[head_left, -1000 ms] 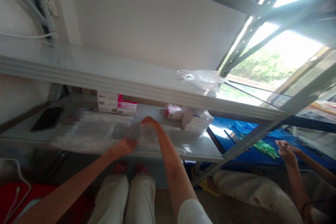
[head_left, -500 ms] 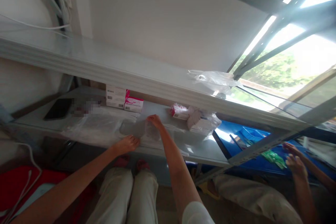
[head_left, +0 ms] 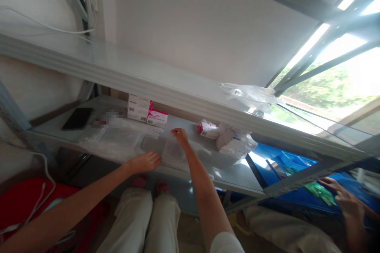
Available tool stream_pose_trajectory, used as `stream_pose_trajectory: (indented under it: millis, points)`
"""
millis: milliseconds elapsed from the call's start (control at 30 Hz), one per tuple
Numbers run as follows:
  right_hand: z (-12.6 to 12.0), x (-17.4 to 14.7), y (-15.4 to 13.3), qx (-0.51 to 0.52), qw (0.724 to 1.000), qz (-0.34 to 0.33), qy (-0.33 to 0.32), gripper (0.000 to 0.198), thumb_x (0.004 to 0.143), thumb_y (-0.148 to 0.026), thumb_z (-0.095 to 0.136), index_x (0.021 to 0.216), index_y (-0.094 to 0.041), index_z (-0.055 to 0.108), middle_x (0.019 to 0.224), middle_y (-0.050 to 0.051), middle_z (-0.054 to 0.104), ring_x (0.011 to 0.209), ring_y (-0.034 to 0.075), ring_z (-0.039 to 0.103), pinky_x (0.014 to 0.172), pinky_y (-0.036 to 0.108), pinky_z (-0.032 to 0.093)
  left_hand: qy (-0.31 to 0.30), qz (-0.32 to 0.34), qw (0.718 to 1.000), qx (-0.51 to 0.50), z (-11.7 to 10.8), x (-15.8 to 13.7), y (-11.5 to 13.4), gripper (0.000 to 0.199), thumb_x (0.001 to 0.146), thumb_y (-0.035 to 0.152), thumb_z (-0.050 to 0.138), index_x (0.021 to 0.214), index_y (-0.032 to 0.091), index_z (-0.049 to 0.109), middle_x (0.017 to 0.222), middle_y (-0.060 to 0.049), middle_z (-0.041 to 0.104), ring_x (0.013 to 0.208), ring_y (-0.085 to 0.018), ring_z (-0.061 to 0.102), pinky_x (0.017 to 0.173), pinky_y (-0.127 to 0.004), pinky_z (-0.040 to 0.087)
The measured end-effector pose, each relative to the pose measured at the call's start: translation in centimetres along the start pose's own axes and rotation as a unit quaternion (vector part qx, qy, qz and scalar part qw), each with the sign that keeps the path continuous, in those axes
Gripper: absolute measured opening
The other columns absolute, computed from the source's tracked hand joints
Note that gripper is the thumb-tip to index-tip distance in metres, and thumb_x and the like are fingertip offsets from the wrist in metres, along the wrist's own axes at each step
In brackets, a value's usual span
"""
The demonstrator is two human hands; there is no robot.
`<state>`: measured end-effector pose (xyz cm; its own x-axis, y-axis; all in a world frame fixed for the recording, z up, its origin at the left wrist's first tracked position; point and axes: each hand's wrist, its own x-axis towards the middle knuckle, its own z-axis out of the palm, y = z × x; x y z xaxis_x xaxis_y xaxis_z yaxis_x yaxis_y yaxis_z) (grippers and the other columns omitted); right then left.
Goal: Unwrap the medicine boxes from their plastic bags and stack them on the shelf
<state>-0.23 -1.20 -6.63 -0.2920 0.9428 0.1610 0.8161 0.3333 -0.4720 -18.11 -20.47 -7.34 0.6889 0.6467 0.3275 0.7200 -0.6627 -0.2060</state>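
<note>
The left hand (head_left: 148,161) curls near the lower shelf's (head_left: 231,176) front edge, the right hand (head_left: 179,136) farther in. Each grip has bent fingers; I cannot tell whether either holds the clear plastic bag (head_left: 173,152) lying on the shelf between them. A pink-and-white box (head_left: 157,118) stands behind.

Your clear plastic film (head_left: 115,140) lies spread and wrinkled along the lower shelf (head_left: 237,176). To its right you have another see-through patch (head_left: 173,151), lying fairly flat; whether the two join, you cannot tell.
</note>
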Motion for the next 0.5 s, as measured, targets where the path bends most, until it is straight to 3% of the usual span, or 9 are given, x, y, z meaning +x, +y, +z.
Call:
stream_pose_trajectory:
  millis: [67, 133, 200, 267, 300, 367, 433, 500]
  points:
    - [-0.3, -0.1, -0.6, 0.000, 1.000, -0.022, 0.006, 0.025, 0.088, -0.038, 0.053, 0.096, -0.027, 0.073, 0.083, 0.003, 0.073, 0.085, 0.018, 0.066, 0.075, 0.025, 0.045, 0.039, 0.002, 0.999, -0.026, -0.8, 0.4, -0.3, 0.032, 0.084, 0.009, 0.048, 0.114, 0.017, 0.056, 0.098, -0.009, 0.065, 0.094, -0.021, 0.057, 0.088, -0.035, 0.041]
    - [-0.9, -0.2, -1.4, 0.003, 0.999, -0.047, 0.001, 0.026, 0.089, -0.037, 0.052, 0.096, -0.026, 0.073, 0.081, 0.003, 0.073, 0.082, 0.016, 0.066, 0.074, 0.022, 0.044, 0.108, -0.093, 0.985, -0.101, -0.9, 1.1, -0.8, 0.039, 0.082, 0.009, 0.047, 0.120, 0.016, 0.050, 0.112, -0.011, 0.061, 0.107, -0.023, 0.053, 0.096, -0.040, 0.037]
    - [-1.5, -0.3, -2.3, 0.004, 0.997, -0.075, -0.005, 0.026, 0.090, -0.037, 0.051, 0.096, -0.025, 0.073, 0.078, 0.002, 0.073, 0.079, 0.015, 0.066, 0.072, 0.020, 0.044, 0.182, -0.244, 0.925, -0.227, -0.1, 2.3, -1.6, 0.035, 0.084, 0.014, 0.042, 0.118, 0.016, 0.048, 0.116, -0.011, 0.059, 0.108, -0.022, 0.053, 0.096, -0.040, 0.039]
    - [-2.0, -0.4, -3.2, -0.004, 0.995, -0.100, -0.004, 0.027, 0.091, -0.036, 0.049, 0.097, -0.026, 0.073, 0.078, 0.001, 0.073, 0.076, 0.013, 0.066, 0.071, 0.019, 0.044, 0.207, -0.370, 0.826, -0.371, 1.3, 3.7, -2.4, 0.031, 0.088, 0.026, 0.038, 0.115, 0.016, 0.048, 0.104, -0.009, 0.062, 0.093, -0.019, 0.060, 0.085, -0.036, 0.045]
    - [-2.2, -0.5, -3.6, -0.011, 0.994, -0.109, -0.003, 0.028, 0.092, -0.036, 0.047, 0.098, -0.026, 0.073, 0.079, 0.001, 0.073, 0.075, 0.013, 0.066, 0.071, 0.018, 0.044, 0.187, -0.406, 0.781, -0.435, 2.0, 4.3, -2.7, 0.032, 0.088, 0.034, 0.039, 0.112, 0.016, 0.050, 0.096, -0.007, 0.064, 0.082, -0.019, 0.062, 0.076, -0.033, 0.047]
    - [-2.4, -0.6, -4.2, -0.027, 0.993, -0.117, -0.003, 0.029, 0.093, -0.035, 0.045, 0.100, -0.027, 0.072, 0.081, 0.001, 0.073, 0.076, 0.012, 0.066, 0.070, 0.018, 0.044, 0.110, -0.428, 0.719, -0.536, 3.4, 5.3, -2.8, 0.040, 0.081, 0.046, 0.050, 0.103, 0.014, 0.055, 0.079, -0.004, 0.065, 0.062, -0.017, 0.060, 0.059, -0.028, 0.045]
    - [-2.6, -0.6, -4.4, -0.042, 0.992, -0.115, -0.005, 0.029, 0.093, -0.036, 0.045, 0.101, -0.027, 0.072, 0.082, 0.002, 0.073, 0.075, 0.013, 0.066, 0.068, 0.018, 0.044, 0.044, -0.424, 0.682, -0.595, 4.2, 5.6, -2.4, 0.043, 0.071, 0.047, 0.061, 0.096, 0.013, 0.058, 0.069, -0.002, 0.064, 0.050, -0.014, 0.055, 0.048, -0.025, 0.039]
    - [-2.6, -0.7, -4.2, -0.049, 0.992, -0.112, -0.004, 0.030, 0.093, -0.036, 0.045, 0.102, -0.027, 0.072, 0.083, 0.002, 0.073, 0.073, 0.013, 0.066, 0.066, 0.018, 0.043, 0.037, -0.435, 0.655, -0.617, 4.4, 5.2, -1.7, 0.043, 0.066, 0.043, 0.066, 0.096, 0.012, 0.058, 0.062, 0.000, 0.062, 0.045, -0.012, 0.052, 0.044, -0.023, 0.035]
